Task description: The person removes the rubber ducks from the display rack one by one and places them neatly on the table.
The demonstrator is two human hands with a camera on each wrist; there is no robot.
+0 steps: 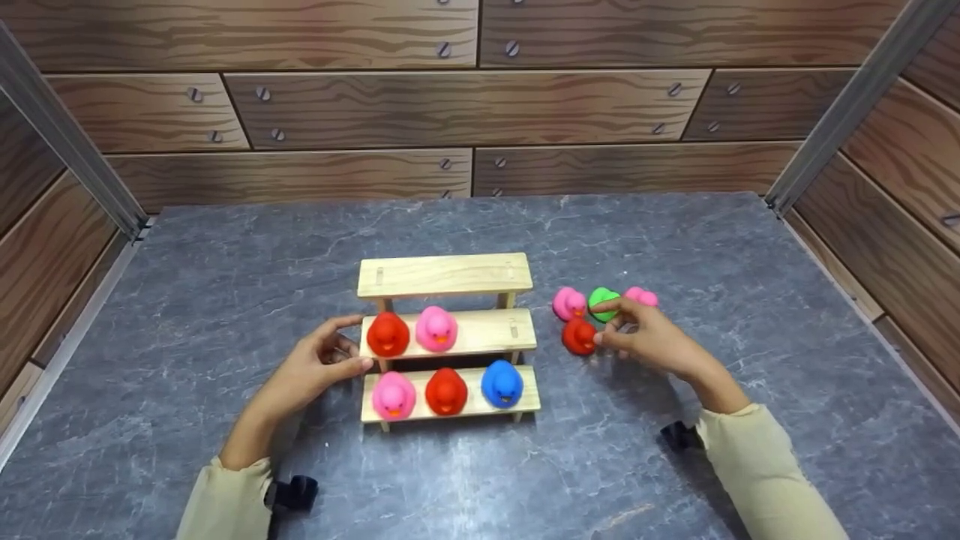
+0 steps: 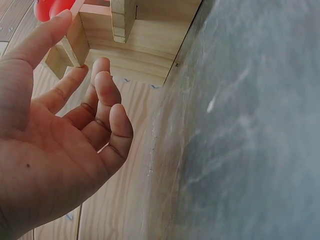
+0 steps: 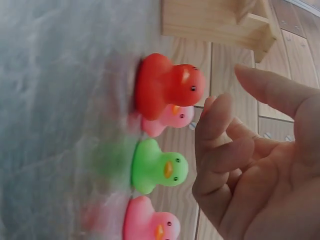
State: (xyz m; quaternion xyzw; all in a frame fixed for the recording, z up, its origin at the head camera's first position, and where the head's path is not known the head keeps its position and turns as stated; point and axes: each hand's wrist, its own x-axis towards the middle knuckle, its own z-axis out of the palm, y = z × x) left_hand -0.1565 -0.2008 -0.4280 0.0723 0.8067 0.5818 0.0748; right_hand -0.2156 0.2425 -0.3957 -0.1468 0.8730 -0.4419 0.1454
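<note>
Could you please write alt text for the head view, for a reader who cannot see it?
A right hand hovers close to a red toy duck on a gray table, near two pink ducks and a green duck. The left hand is at a three-tier wooden stand with five red, pink or blue ducks on its lower two tiers.

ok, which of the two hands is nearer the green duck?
Right. The right hand is close by the green duck, its fingers partly covering it in the head view; the left hand is beyond the wooden shelf, at its left end.
</note>
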